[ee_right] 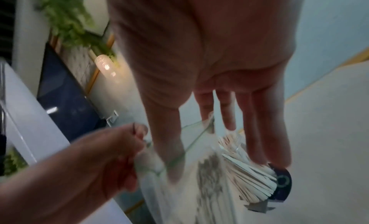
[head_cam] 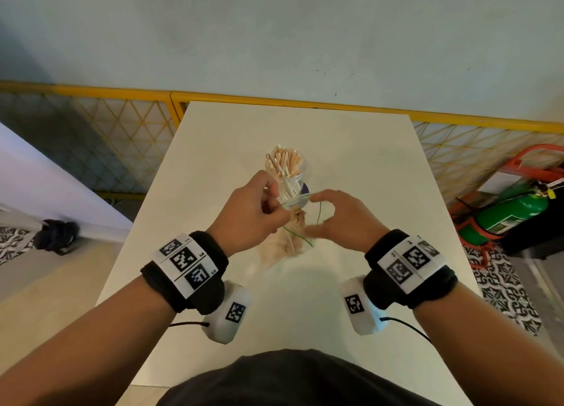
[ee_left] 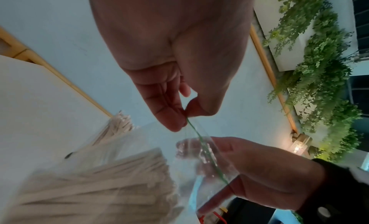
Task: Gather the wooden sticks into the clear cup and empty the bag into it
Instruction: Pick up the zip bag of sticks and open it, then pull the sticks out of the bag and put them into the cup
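Observation:
A clear cup [head_cam: 290, 176] packed with upright wooden sticks stands mid-table; it also shows in the left wrist view [ee_left: 119, 124] and the right wrist view [ee_right: 249, 172]. Just in front of it, above the table, hangs a clear zip bag [head_cam: 283, 243] of more sticks [ee_left: 99, 188]. My left hand [head_cam: 259, 210] pinches the bag's green-lined top edge [ee_left: 191, 127] between thumb and forefinger. At the other side of the bag's mouth is my right hand [head_cam: 317, 214]. Its fingers [ee_right: 259, 132] are straight and its thumb and forefinger are spread against the plastic.
A dark blue round object [head_cam: 306, 188] sits right behind the cup's base. The white table [head_cam: 366, 167] is bordered by a yellow lattice fence [head_cam: 122, 149]. A green cylinder in a red frame [head_cam: 512, 210] stands on the floor to the right, and a dark bundle [head_cam: 56, 234] lies to the left.

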{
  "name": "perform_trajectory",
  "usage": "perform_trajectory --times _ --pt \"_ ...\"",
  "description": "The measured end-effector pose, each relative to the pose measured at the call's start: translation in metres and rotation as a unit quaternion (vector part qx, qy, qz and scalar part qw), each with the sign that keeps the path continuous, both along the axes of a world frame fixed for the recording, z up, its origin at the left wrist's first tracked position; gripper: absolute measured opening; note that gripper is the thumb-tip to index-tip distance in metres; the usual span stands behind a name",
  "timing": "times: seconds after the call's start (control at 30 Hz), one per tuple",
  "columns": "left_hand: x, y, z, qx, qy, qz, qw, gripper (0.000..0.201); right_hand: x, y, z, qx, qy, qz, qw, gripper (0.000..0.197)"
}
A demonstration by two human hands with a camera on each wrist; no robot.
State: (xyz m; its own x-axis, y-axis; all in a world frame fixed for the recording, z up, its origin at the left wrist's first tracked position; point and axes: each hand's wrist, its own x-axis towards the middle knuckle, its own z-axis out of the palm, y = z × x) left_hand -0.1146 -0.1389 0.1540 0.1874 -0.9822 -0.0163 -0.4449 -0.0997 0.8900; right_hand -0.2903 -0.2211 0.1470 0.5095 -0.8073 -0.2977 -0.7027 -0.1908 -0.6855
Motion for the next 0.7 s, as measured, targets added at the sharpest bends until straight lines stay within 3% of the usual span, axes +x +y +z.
perform_trajectory --times 0.07,0.23,0.3,0.37,0.43,0.47,0.57,0.7 --pt "0.007 0.003 -0.003 0.002 0.021 0.009 1.0 0.024 -0.002 -0.001 0.003 0.039 -0.017 0.038 0.998 0.078" --pt "0.017 0.013 -0.009 -0.005 0.13 -0.055 0.99 0.036 -0.002 0.001 0.02 0.113 -0.104 0.079 0.985 0.086" --pt "0.027 0.017 -0.016 0.003 0.117 -0.079 0.99 0.079 -0.003 0.0 0.03 0.124 -0.137 0.095 0.978 0.086" --pt "0.035 0.019 -0.027 0.068 0.029 -0.096 0.993 0.128 -0.004 -0.003 0.039 0.128 -0.165 0.113 0.971 0.083" --pt "0.029 0.023 -0.03 0.124 -0.063 -0.122 0.983 0.148 -0.002 -0.004 0.046 0.134 -0.192 0.131 0.963 0.08" --pt "0.021 0.022 -0.03 0.106 -0.063 -0.133 0.983 0.149 -0.001 -0.005 0.047 0.137 -0.202 0.14 0.96 0.078" --pt "0.002 0.008 -0.034 0.0 0.065 -0.105 0.992 0.133 0.002 -0.007 0.049 0.117 -0.203 0.161 0.959 0.071" --pt "0.007 -0.001 -0.045 0.044 0.081 -0.033 0.995 0.058 0.0 -0.013 0.051 -0.011 -0.146 0.163 0.976 0.041"
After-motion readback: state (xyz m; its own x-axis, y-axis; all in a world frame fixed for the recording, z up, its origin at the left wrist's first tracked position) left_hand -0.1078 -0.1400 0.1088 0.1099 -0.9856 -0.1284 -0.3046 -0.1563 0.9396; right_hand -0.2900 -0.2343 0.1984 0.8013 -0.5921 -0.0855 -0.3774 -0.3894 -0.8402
